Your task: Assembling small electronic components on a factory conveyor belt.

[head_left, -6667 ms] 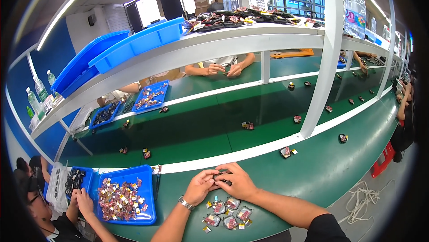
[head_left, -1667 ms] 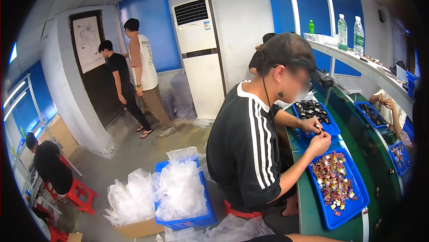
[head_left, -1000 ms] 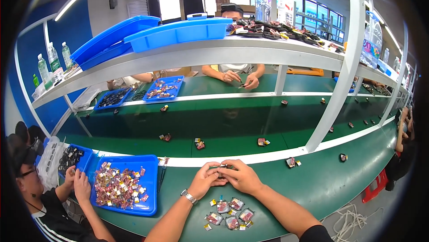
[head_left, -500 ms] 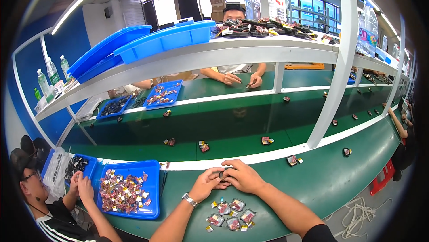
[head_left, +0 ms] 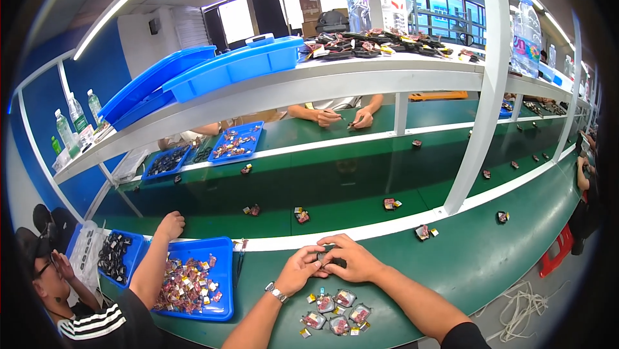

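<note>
Both hands are working together on the green bench [head_left: 490, 265], just on the near side of the white rail [head_left: 387, 228], which serves as the landmark here. The left hand [head_left: 298, 270] and right hand [head_left: 351, 260] are pinching one small dark part [head_left: 324, 257] between them; the fingers of each are curling closed around it, fingertips touching, so little of the part is showing. Compared with the view half a second ago, the hands are staying at the same spot beside the rail and the cluster of small parts [head_left: 335, 310] on the near side of them is lying unchanged, so the handling of this one piece appears to be continuing rather than finishing. Further back, the view was swinging away to a neighbour and is now settling on the bench again. To the left along the rail, a blue tray [head_left: 222, 284] of mixed pieces is sitting, with a neighbour's arm [head_left: 155, 265] resting across its far-left corner, which is limiting room on that side. To the right of the hands the bench is offering free surface up to a stray part [head_left: 422, 232] at the rail. Beyond the rail, the belt [head_left: 335, 188] is carrying scattered parts. The bench's near edge is running just behind the cluster.
</note>
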A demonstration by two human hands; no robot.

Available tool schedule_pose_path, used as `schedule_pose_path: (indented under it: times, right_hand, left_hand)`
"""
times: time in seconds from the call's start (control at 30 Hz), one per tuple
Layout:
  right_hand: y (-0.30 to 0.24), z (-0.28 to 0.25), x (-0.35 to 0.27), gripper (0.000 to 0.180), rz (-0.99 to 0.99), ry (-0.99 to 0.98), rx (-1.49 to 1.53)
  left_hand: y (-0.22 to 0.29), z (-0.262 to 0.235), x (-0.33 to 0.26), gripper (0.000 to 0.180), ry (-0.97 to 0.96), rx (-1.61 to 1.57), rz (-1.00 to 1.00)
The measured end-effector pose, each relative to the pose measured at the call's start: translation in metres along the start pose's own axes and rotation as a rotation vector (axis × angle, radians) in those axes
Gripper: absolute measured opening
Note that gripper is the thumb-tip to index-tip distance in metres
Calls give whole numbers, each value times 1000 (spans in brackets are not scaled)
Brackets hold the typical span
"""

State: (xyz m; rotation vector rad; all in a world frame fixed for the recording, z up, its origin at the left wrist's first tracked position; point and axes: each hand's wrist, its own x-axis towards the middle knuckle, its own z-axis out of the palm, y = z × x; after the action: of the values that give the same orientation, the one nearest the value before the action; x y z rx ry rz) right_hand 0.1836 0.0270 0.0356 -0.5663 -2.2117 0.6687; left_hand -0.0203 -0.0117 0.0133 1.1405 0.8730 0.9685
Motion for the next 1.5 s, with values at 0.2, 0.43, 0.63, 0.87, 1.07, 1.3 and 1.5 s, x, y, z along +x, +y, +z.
schedule_pose_path:
  times: [0.2, 0.43, 0.63, 0.87, 1.07, 1.3, 1.5]
  right_hand:
    - [1, 16, -6, 12, 127, 141, -36]
    - [-6, 29, -7, 10, 169, 251, -27]
    - [-6, 38, -11, 11, 216, 333, 45]
    - [-1, 40, -14, 13, 229, 357, 61]
    - [3, 45, -5, 15, 245, 371, 86]
    - [-4, 44, -11, 18, 276, 366, 9]
    - [9, 36, -15, 20, 148, 196, -24]
  left_hand:
    - [-6, -3, 3, 33, -24, -87, 8]
    - [-6, -2, 2, 27, 33, -81, 35]
    - [-7, -2, -1, 28, 25, -142, 46]
    - [-11, -4, 3, 28, 41, -150, 28]
    - [-11, -12, 5, 28, 51, -187, 61]
    - [-22, -8, 5, 44, -86, -189, 113]
    - [-35, -7, 14, 38, -157, -266, 260]
